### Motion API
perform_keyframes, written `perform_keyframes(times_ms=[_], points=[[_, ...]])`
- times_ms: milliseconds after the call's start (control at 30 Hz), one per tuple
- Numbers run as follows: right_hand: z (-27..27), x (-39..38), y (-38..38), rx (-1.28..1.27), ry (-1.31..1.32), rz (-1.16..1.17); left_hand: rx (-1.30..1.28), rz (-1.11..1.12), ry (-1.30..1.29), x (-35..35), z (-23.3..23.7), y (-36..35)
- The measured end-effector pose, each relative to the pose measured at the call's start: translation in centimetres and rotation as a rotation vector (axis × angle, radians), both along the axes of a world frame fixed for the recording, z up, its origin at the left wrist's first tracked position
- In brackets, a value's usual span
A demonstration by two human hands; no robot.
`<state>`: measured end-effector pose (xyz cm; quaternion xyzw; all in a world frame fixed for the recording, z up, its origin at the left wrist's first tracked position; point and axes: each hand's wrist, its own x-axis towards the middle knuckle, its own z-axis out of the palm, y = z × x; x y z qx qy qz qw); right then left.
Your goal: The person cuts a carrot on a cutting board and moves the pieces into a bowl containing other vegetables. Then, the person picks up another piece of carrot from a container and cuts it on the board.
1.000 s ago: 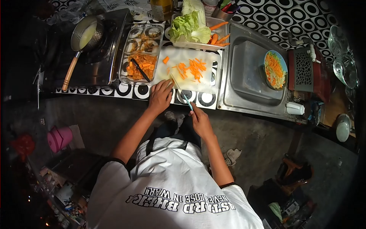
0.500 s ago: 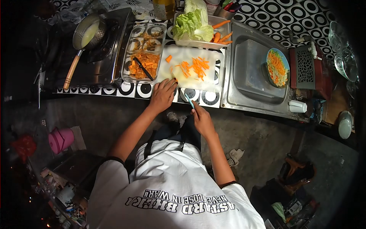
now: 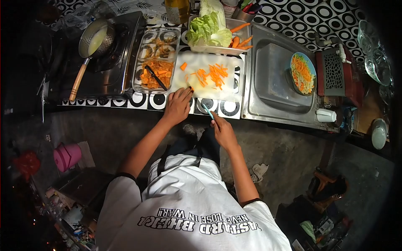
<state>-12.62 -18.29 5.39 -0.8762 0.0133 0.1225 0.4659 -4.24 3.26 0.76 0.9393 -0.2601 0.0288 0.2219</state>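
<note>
Fingers bent, my left hand [image 3: 179, 103] presses a small carrot piece [image 3: 191, 89] against the near edge of the white cutting board [image 3: 201, 59]. My right hand [image 3: 224, 130] is closed around the light blue handle of a knife [image 3: 207, 111]. The blade points up and left toward that carrot piece; its thin outline is hard to make out over the board. Cut carrot sticks [image 3: 217, 76] lie in loose heaps at the board's middle. A separate carrot chunk [image 3: 183, 66] rests near the upper left.
Left of the board stands a divided glass container [image 3: 135, 72] with carrot peelings and a black-handled tool [image 3: 155, 77]. Behind is a tub with cabbage [image 3: 207, 29] and carrots [image 3: 240, 27]. A saucepan [image 3: 86, 42] sits on the stove; a bowl of shredded vegetables [image 3: 302, 75] stands over the sink.
The view has shifted very slightly. My left hand stays on the carrot piece, and the knife in my right hand shows only a tiny movement beside it.
</note>
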Motion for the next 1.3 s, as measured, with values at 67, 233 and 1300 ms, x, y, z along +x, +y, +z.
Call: perform_keyframes(times_ms=[67, 233, 1300], points=[[-0.2, 0.0, -0.1, 0.002, -0.008, -0.002, -0.002, -0.004, -0.002, 0.0, -0.1, 0.0], [-0.1, 0.3, -0.4, -0.053, -0.023, 0.024, -0.001, 0.002, 0.003, 0.0, 0.0, -0.1], [-0.5, -0.9, -0.9, 0.069, -0.028, -0.164, -0.096, 0.448, 0.267, 3.9, 0.5, -4.3]])
